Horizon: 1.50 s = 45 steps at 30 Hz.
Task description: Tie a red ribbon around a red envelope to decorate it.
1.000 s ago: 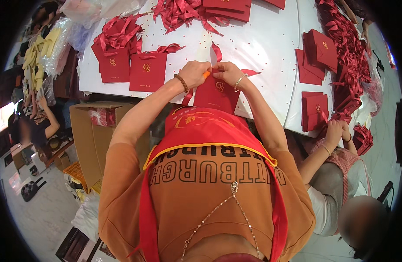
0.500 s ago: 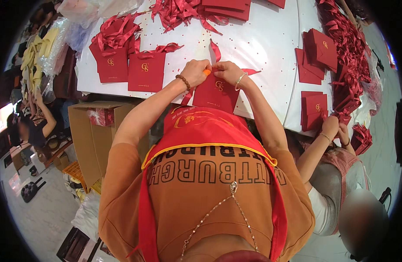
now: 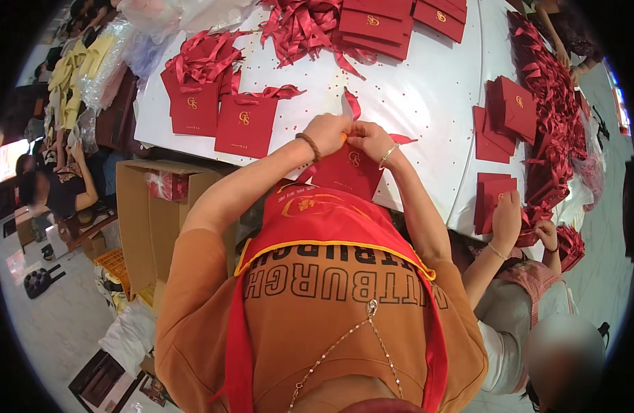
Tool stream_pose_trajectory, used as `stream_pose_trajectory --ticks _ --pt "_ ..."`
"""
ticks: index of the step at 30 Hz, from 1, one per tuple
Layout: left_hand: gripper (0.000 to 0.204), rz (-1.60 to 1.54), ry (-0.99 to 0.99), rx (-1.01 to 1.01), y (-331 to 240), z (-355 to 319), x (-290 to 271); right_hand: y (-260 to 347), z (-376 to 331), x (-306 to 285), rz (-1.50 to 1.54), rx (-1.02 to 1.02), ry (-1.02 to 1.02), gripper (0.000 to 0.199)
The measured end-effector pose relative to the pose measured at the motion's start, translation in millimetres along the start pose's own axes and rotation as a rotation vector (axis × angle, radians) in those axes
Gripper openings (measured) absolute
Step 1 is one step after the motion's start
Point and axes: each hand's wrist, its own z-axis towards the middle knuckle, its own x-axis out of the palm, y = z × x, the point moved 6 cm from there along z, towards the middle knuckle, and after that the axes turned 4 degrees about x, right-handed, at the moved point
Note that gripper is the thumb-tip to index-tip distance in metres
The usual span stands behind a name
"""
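Pinching a red bag (image 3: pixel 350 172) at center, left hand (image 3: pixel 327 134) & right hand (image 3: pixel 372 140) both grip its top edge over white table (image 3: pixel 427 89); ribbons (image 3: pixel 299 24) at 12, carton (image 3: pixel 152 220) at 9, co-worker's hand (image 3: pixel 507 219) at 3.

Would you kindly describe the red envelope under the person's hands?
The red envelope is flat, paper-like, with a small gold emblem on its face. It lies tilted at the near edge of the white table. The left hand and right hand pinch its top edge, where a red ribbon curls away.
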Motion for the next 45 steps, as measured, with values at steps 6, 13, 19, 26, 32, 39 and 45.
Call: stream_pose_trajectory --ticks 6,13,19,26,32,39,45 --pt "0.033 -0.071 0.026 -0.172 20 -10 -8 29 -10 1 -0.296 -0.065 -0.036 0.026" --pt "0.026 0.186 -0.047 -0.015 14 -10 -17 50 -40 4 -0.898 -0.159 -0.341 0.018" --pt "0.033 -0.366 0.396 0.058 30 10 0 62 -54 10 -0.8 -0.3 -0.417 0.014" --pt "0.02 -0.396 0.646 0.105 32 23 14 68 -56 19 -0.802 -0.484 -0.421 0.013" --pt "0.027 -0.416 -0.12 -0.108 63 38 0 70 -51 29 -0.806 -0.466 -0.391 0.013" --pt "0.064 -0.429 -0.174 -0.226 48 -31 13 51 -35 2 -0.666 -0.176 -0.4 0.022" --pt "0.061 -0.559 -0.128 -0.224 45 -72 16 33 -22 -10 -0.657 -0.066 -0.284 0.028"
